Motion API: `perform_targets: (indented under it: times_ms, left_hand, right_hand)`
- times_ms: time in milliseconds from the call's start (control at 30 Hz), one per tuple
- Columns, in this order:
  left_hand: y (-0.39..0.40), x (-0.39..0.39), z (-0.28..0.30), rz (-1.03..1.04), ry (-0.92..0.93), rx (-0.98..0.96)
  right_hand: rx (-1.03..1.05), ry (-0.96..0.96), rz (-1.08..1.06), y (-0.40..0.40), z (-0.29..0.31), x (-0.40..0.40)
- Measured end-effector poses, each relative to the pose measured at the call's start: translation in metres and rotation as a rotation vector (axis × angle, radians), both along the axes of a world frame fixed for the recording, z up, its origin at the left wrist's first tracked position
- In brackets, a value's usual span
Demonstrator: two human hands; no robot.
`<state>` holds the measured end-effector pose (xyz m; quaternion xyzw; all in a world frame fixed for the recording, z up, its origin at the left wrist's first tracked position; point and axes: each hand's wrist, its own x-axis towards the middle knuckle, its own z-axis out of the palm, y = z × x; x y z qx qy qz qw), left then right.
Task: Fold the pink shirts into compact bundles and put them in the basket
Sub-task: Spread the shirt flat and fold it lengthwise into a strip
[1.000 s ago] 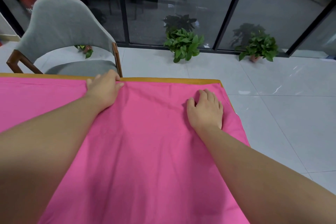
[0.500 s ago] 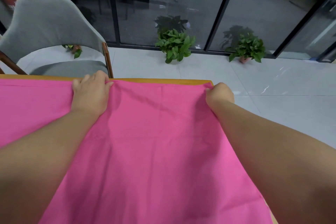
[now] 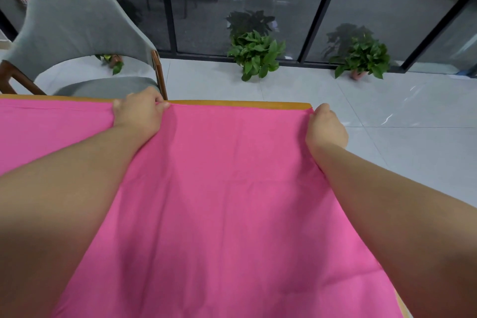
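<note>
Left hand (image 3: 139, 115) pinches the pink shirt's (image 3: 232, 201) far edge; right hand (image 3: 325, 126) grips its far right corner, cloth spread toward the person.

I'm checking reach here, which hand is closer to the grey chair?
Left. The left hand grips the pink shirt at the far table edge, right before the grey chair; the right hand holds the corner, farther off.

Even, soft indoor light fell from above, and the floor tiles (image 3: 402, 121) threw white glare streaks. The glass wall (image 3: 258, 5) stayed dim, mirroring the plants. Wide-angle bending curved the edges; both forearms loomed soft and blurred, casting faint shadows on the pink cloth (image 3: 232, 201).
</note>
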<state>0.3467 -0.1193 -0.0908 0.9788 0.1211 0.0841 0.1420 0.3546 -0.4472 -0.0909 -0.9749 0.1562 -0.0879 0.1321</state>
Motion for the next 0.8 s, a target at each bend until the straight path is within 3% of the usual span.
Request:
perform_targets:
  times_ms: [200,267,367,567,800]
  left_hand:
    - [-0.011,-0.022,0.006,-0.081,-0.066,0.224]
    - [-0.024,-0.045,0.01,-0.221,-0.124,0.193]
    - [-0.056,-0.106,0.014,-0.532,-0.004,0.122]
    - [-0.115,-0.246,0.01,-0.998,-0.02,0.262]
    - [-0.16,-0.337,0.012,-1.028,0.114,0.279]
  right_hand:
    - [0.146,0.039,0.026,-0.001,0.014,-0.006]
    - [0.265,0.064,0.037,-0.003,0.027,-0.014]
    - [0.315,0.103,0.108,-0.007,0.036,-0.041]
    - [0.077,0.035,0.219,-0.018,0.031,-0.146]
    - [0.06,-0.042,0.45,-0.024,-0.006,-0.301]
